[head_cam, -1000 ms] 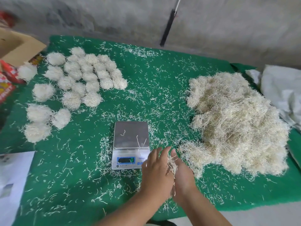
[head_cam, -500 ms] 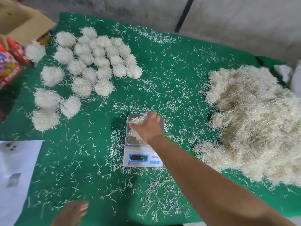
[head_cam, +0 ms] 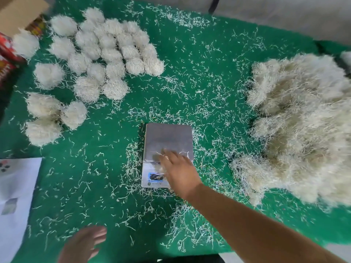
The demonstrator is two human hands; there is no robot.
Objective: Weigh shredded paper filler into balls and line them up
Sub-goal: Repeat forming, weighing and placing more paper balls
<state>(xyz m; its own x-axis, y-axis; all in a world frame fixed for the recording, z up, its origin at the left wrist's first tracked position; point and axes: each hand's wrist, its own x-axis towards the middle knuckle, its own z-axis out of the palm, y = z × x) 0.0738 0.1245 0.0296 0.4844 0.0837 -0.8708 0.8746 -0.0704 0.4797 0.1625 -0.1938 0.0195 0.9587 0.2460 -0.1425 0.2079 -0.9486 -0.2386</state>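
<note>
A small digital scale (head_cam: pixel 168 137) stands in the middle of the green mat, its steel platform bare apart from a few strands. My right hand (head_cam: pixel 178 171) hovers over the scale's front and display, blurred by motion, with a pale tuft of shredded paper (head_cam: pixel 157 166) held under its fingers. My left hand (head_cam: pixel 83 243) lies near the front edge with straight fingers and holds nothing. Several finished paper balls (head_cam: pixel 114 52) sit in rows at the far left. A big loose heap of shredded paper (head_cam: pixel 300 122) fills the right side.
Loose shreds litter the green mat (head_cam: pixel 199 59) everywhere. A white sheet of paper (head_cam: pixel 15 196) lies at the front left. A cardboard box (head_cam: pixel 17 12) and red packaging (head_cam: pixel 5 56) stand off the far left corner. A grey wall runs behind the table.
My right hand has drawn back from the platform toward the scale's front, and the tuft is off the platform. The left hand stays low at the front edge. The view has tilted further down.
</note>
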